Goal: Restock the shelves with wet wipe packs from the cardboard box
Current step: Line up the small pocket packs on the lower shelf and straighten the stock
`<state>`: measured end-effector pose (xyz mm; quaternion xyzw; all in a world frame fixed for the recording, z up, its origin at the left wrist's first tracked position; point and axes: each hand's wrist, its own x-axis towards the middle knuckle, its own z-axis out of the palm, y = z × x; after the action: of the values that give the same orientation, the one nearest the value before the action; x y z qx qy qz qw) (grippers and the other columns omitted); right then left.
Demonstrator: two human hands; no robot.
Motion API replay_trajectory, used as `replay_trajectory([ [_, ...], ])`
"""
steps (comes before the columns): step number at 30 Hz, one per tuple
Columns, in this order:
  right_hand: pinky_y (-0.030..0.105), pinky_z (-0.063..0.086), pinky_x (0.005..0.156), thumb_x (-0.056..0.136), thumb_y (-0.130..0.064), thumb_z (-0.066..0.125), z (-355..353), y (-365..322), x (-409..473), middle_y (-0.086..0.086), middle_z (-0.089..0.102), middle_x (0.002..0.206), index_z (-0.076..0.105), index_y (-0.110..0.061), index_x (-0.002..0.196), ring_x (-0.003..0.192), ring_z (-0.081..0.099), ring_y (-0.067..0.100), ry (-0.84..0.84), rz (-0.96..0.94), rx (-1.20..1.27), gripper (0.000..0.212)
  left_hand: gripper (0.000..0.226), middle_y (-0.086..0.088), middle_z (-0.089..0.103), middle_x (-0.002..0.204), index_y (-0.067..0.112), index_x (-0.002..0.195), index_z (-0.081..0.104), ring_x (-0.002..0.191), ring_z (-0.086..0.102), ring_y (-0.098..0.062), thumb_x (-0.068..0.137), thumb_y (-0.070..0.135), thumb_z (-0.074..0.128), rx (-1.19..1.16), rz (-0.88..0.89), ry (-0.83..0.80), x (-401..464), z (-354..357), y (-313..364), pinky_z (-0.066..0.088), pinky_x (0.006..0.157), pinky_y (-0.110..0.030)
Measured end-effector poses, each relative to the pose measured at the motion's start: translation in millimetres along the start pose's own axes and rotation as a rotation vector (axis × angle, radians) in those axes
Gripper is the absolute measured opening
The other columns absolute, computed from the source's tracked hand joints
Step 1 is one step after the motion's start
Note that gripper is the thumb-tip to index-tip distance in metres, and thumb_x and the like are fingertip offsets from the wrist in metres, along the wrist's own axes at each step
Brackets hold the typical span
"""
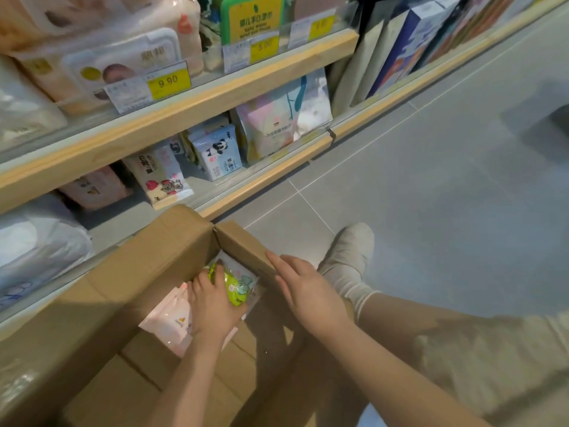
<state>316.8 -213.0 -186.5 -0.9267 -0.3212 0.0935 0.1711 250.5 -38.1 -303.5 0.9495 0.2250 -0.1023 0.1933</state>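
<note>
A: Wet wipe packs are waiting where, please? Start with the biggest thing.

B: The shelves (191,109) are filling the upper left, with packs and price tags already standing on them. Below them the cardboard box (144,272) is sitting on the floor (431,195), just beside the lowest shelf, I think so that the reach is staying short.

A: And the hands?

B: The right hand (308,291) is lying with straight fingers on the box's flap (246,248), holding nothing; it seems to be keeping the flap pushed away. The left hand (212,306) is reaching inside the box, its fingers curling over a green wet wipe pack (235,286).

A: Anything smaller?

B: A pink pack (169,318) is lying next to it in the box, partly under the left wrist. Both packs are not yet on a shelf.
</note>
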Motion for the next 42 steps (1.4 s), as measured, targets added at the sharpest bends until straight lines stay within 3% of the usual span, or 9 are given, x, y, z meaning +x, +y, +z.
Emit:
replay_trajectory([
  [9, 0.031, 0.045, 0.093, 0.096, -0.049, 0.011, -1.4, -0.6, 0.7, 0.003, 0.053, 0.129, 0.035, -0.027, 0.142, 0.115, 0.051, 0.021, -0.028, 0.015, 0.026, 0.057, 0.105, -0.014, 0.042, 0.122, 0.015, 0.142, 0.028, 0.109, 0.046, -0.034, 0.056, 0.047, 0.08, -0.086, 0.119, 0.132, -46.4, -48.0, -3.0, 0.046, 0.091, -0.048],
  [12, 0.036, 0.045, 0.098, 0.096, -0.052, 0.023, -7.4, 0.0, 1.2, 0.002, 0.053, 0.129, 0.047, -0.023, 0.135, 0.117, 0.049, 0.021, 0.031, 0.029, 0.014, 0.054, 0.104, -0.011, 0.045, 0.119, 0.016, 0.141, 0.03, 0.107, 0.05, -0.03, 0.056, 0.049, 0.08, -0.1, 0.158, 0.199, -73.8, -71.6, -8.2, 0.048, 0.085, -0.043],
  [17, 0.028, 0.044, 0.077, 0.091, -0.047, 0.036, -22.0, -44.8, -8.1, -0.003, 0.06, 0.111, 0.061, -0.022, 0.117, 0.099, 0.057, 0.017, 0.087, -0.102, 0.006, 0.043, 0.1, -0.005, 0.04, 0.126, 0.025, 0.143, 0.025, 0.114, 0.046, -0.026, 0.061, 0.062, 0.069, -0.165, 0.146, 0.237, -109.5, -100.1, -13.0, 0.052, 0.082, -0.04],
  [21, 0.025, 0.045, 0.065, 0.093, -0.046, 0.045, -19.6, -76.9, -16.0, -0.007, 0.064, 0.095, 0.064, -0.024, 0.108, 0.081, 0.059, 0.005, -0.172, -0.018, 0.37, 0.033, 0.1, 0.005, 0.03, 0.131, 0.036, 0.143, 0.016, 0.115, 0.041, -0.018, 0.062, 0.063, 0.069, -0.209, 0.166, 0.262, -123.8, -118.5, -8.7, 0.052, 0.08, -0.037],
  [23, 0.018, 0.043, 0.059, 0.095, -0.032, 0.052, -24.1, -87.0, -18.7, -0.008, 0.062, 0.074, 0.065, -0.024, 0.088, 0.065, 0.056, -0.001, -0.191, 0.034, 0.631, 0.018, 0.101, 0.009, 0.026, 0.135, 0.038, 0.144, 0.014, 0.121, 0.036, -0.015, 0.062, 0.063, 0.069, -0.257, 0.166, 0.279, -130.8, -127.0, -7.0, 0.048, 0.089, -0.037],
  [27, 0.017, 0.038, 0.058, 0.095, -0.021, 0.055, -32.7, -96.1, -19.1, -0.013, 0.058, 0.062, 0.061, -0.031, 0.071, 0.06, 0.05, -0.002, -0.197, 0.07, 0.851, 0.027, 0.102, 0.006, 0.02, 0.15, 0.027, 0.148, 0.02, 0.138, 0.022, -0.01, 0.067, 0.056, 0.074, -0.567, -0.023, 0.348, -137.8, -135.0, -10.9, 0.026, 0.11, -0.032],
  [31, 0.011, 0.042, 0.06, 0.096, -0.017, 0.054, -30.3, -104.8, -15.4, -0.016, 0.067, 0.069, 0.068, -0.015, 0.089, 0.065, 0.059, -0.005, -0.308, 0.079, 0.975, 0.016, 0.051, 0.009, 0.068, 0.108, 0.038, 0.115, 0.051, 0.099, 0.065, -0.01, 0.07, 0.058, 0.067, -0.992, -0.208, 0.336, -130.0, -138.2, -18.0, 0.052, 0.089, -0.046],
  [36, 0.005, 0.04, 0.068, 0.094, -0.019, 0.055, -8.0, -102.0, -5.0, -0.009, 0.066, 0.095, 0.068, -0.015, 0.105, 0.08, 0.056, -0.01, -0.238, 0.111, 0.827, 0.018, 0.021, 0.007, 0.072, 0.082, 0.03, 0.095, 0.055, 0.076, 0.068, -0.002, 0.087, 0.013, 0.065, -0.954, -0.199, 0.449, -119.7, -146.2, -31.4, 0.056, 0.071, -0.03],
  [42, 0.016, 0.041, 0.078, 0.095, -0.031, 0.053, 41.3, -65.7, 9.5, -0.003, 0.056, 0.121, 0.056, -0.021, 0.128, 0.103, 0.056, 0.01, -0.223, 0.214, 0.434, 0.035, 0.037, 0.013, 0.066, 0.103, 0.053, 0.107, 0.046, 0.099, 0.063, -0.019, 0.076, 0.073, 0.048, -0.769, -0.335, 0.395, -92.6, -127.9, -103.4, 0.055, 0.077, -0.048],
])
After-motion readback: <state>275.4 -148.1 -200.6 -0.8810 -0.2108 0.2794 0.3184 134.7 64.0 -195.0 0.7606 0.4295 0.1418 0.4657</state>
